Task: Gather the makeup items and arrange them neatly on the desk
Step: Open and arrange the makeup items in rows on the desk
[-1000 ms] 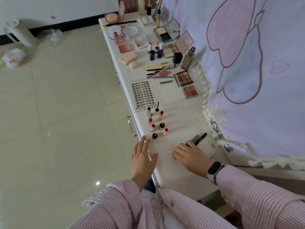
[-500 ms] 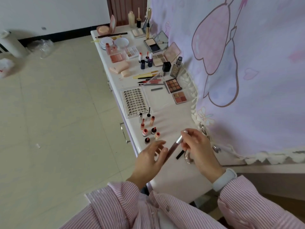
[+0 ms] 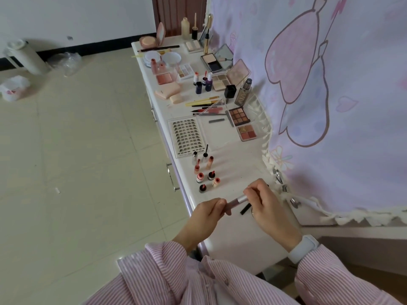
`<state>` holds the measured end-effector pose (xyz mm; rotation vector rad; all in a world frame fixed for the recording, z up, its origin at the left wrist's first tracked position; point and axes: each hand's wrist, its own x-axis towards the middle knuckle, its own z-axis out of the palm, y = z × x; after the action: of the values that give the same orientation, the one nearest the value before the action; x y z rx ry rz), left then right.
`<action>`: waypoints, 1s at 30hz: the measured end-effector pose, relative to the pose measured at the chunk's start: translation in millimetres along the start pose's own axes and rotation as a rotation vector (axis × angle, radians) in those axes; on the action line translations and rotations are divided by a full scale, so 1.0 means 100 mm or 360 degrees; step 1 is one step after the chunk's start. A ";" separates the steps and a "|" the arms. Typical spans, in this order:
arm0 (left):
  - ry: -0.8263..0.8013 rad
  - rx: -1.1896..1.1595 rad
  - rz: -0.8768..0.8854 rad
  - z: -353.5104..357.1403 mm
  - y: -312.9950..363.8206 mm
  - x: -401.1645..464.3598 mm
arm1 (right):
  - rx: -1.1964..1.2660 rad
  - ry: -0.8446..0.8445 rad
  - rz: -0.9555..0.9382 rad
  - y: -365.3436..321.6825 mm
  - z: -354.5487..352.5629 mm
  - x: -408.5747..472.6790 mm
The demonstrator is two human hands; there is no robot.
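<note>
A slim pink lip gloss tube (image 3: 236,201) is held above the near end of the white desk (image 3: 237,236). My left hand (image 3: 208,213) grips its lower end and my right hand (image 3: 267,205) pinches its silver upper end. A black pencil (image 3: 245,209) lies on the desk under my right hand. Just beyond stand several small lipsticks and bottles (image 3: 206,172) in a cluster. Farther along lie a false-lash card (image 3: 187,137), two eyeshadow palettes (image 3: 239,116), brushes and compacts.
The desk runs away from me along a pink-and-lilac curtain (image 3: 330,95) on the right. Drawer handles (image 3: 170,177) stick out on its left side over the tiled floor. A white bin (image 3: 26,56) and plastic bags stand by the far wall.
Both hands lay flat on the desk a second ago. My right hand picked up the tube, and now my left hand has closed on its lower end. The camera view rose.
</note>
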<state>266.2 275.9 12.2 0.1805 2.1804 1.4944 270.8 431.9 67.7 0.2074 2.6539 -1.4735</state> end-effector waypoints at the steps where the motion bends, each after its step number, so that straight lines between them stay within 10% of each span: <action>1: -0.0010 -0.0024 -0.0017 -0.03 0.01 0.01 | -0.0047 -0.0067 -0.0075 -0.01 -0.04 0.01; 9: 0.0077 -0.0009 0.0077 -0.14 0.04 0.03 | -0.0119 -0.0175 0.0141 0.00 -0.02 0.20; 15: 0.0132 -0.0077 0.0068 -0.17 0.01 0.05 | -0.0136 -0.0253 -0.0248 0.05 -0.07 0.22; 21: 0.0116 -0.0029 0.0121 -0.25 -0.03 0.09 | 0.0129 -0.0158 0.0351 0.10 0.04 0.35; 30: 0.0257 -0.0100 0.0111 -0.42 -0.09 0.08 | 0.0165 -0.0051 0.0400 -0.04 -0.20 0.54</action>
<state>241.4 240.1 13.0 0.1191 2.2697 1.6660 216.5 450.2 73.4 0.5013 2.4216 -1.5166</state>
